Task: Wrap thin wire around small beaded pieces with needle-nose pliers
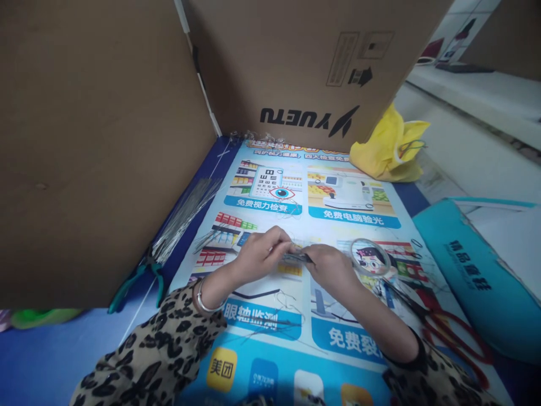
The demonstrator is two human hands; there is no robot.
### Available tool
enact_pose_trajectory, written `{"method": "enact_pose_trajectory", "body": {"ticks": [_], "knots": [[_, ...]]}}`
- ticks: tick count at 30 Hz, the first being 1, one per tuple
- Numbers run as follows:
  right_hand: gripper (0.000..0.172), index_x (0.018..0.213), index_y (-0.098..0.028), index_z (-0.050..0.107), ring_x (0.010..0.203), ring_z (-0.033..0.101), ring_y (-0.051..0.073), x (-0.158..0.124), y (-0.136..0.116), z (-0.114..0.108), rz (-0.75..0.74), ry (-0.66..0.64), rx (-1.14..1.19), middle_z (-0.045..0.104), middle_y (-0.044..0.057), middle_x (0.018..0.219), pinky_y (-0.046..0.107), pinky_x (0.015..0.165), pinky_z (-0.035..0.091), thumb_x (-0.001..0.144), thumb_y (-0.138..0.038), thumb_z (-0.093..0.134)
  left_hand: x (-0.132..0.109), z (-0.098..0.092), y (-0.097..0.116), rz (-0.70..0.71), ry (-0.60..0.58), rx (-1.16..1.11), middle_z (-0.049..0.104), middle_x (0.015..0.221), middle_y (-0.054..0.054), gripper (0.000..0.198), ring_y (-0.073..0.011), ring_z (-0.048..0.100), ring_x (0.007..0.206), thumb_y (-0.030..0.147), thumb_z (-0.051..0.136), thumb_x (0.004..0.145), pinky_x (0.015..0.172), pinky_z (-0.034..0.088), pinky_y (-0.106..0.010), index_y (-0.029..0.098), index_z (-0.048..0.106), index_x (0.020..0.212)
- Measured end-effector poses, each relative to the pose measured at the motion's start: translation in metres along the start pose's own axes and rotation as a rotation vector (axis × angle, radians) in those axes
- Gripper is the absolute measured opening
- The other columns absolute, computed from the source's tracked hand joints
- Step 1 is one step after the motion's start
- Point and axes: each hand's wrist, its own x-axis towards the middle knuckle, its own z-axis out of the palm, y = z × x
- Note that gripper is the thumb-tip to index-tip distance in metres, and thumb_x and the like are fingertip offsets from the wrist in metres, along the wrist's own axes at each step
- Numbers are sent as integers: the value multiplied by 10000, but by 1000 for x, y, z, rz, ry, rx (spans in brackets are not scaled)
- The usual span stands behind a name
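My left hand (258, 255) and my right hand (332, 264) meet over a printed poster (338, 197) that covers the table. Both are closed in a pinch on a thin dark metal piece (298, 257), a small tool or wire, that spans the gap between them. A silver bangle (202, 299) sits on my left wrist, and both sleeves are leopard print. Loose thin wires (274, 324) lie on the poster under my forearms.
A bundle of metal wires (186, 211) and green-handled pliers (137, 282) lie at the left by a cardboard wall (84, 141). A magnifying glass (371, 257) and red-handled scissors (452, 332) lie right. Behind are a cardboard box (296, 62), a yellow bag (391, 146), a teal bag (473, 276).
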Motion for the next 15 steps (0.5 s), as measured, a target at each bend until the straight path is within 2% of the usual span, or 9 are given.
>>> {"method": "enact_pose_trajectory", "body": {"ticks": [6,10,15], "knots": [[139,834,-221,664,719,583,159,3,9,0,21,-9,-36,674,26,766,271,619,331,804,-201,529,7,-1,-3,-103,-62,-134,690,831,-20,212,-147,619,784,287,436,882,726,434,-229,207,633,886],[119,814,-221,647,731,573,157,4,11,-3,47,-35,-46,663,19,777,269,615,311,811,-211,529,10,-6,-5,-131,-101,-171,695,854,-41,255,-164,624,840,333,477,860,770,448,-240,185,677,806],[144,783,-221,643,701,543,147,5,10,0,42,-32,-22,639,12,728,271,608,283,835,-223,509,12,-6,-12,-347,-100,-419,700,765,-60,222,-160,668,672,356,497,839,627,499,-255,164,609,856]]}}
